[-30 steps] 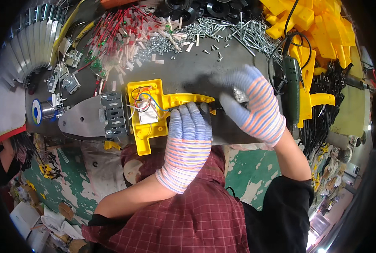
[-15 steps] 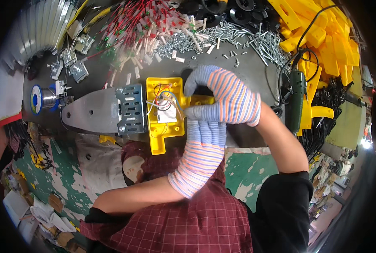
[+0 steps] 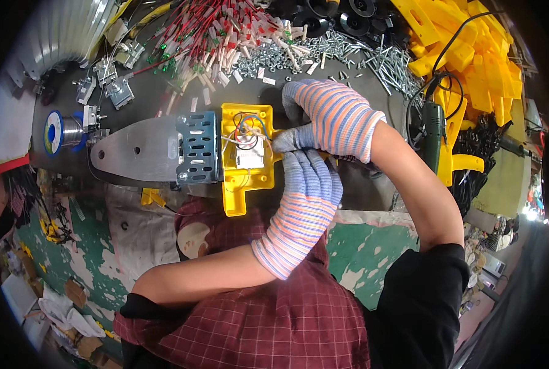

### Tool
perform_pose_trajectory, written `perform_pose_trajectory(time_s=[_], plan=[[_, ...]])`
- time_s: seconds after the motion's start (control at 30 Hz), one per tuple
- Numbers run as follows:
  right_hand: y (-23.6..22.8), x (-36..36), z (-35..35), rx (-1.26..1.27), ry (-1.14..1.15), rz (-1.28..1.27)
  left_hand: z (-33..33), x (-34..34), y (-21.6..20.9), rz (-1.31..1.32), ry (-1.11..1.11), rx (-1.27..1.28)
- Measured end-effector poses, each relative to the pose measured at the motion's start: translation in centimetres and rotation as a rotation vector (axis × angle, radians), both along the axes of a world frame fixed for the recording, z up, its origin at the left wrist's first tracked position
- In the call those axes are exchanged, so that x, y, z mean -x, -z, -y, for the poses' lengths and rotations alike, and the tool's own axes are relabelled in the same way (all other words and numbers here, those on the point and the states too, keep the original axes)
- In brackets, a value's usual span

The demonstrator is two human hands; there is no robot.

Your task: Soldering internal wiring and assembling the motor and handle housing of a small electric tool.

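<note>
Cluttered counter (image 3: pixel 373 190): our right hand (image 3: pixel 333 120) pinches the yellow housing (image 3: pixel 245 161) edge with closed fingers (image 3: pixel 287 141); our left hand (image 3: pixel 308 184) grips beneath, fingers curled.

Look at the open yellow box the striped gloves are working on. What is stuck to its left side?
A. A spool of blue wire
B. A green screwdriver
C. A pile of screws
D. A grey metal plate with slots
D, because the yellow box butts against a grey slotted metal bracket on a long flat metal plate, while the left hand and right hand work at its right edge.
</note>
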State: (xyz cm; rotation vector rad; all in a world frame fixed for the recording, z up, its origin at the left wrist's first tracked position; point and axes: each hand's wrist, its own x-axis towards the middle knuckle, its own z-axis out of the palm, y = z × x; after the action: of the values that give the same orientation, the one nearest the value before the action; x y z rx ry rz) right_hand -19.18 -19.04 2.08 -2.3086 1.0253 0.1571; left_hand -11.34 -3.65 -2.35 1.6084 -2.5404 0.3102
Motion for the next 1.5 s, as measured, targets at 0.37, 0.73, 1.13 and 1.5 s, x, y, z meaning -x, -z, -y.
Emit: perform_pose_trajectory(time_s=[0.37, 0.73, 1.13, 1.5], plan=[[-0.9, -0.5, -3.7, -0.092, 0.114, 0.492, 0.8, -0.6, 1.9, -0.581, -0.039, 0.033], [-1.0, -2.0, -3.6, -0.007, -0.056, 0.423, 1.0, 0.0, 1.6, -0.828, -0.137, -0.294], [-0.9, 1.0, -6.1, 0.329, -0.030, 0.459, 0.2, 0.0, 3.1, -0.046, -0.241, -0.235], [-5.9, 32.3, -8.0, 0.916, 0.235, -0.679, 1.3, -0.8, -0.3, -0.311, -0.010, 0.049]])
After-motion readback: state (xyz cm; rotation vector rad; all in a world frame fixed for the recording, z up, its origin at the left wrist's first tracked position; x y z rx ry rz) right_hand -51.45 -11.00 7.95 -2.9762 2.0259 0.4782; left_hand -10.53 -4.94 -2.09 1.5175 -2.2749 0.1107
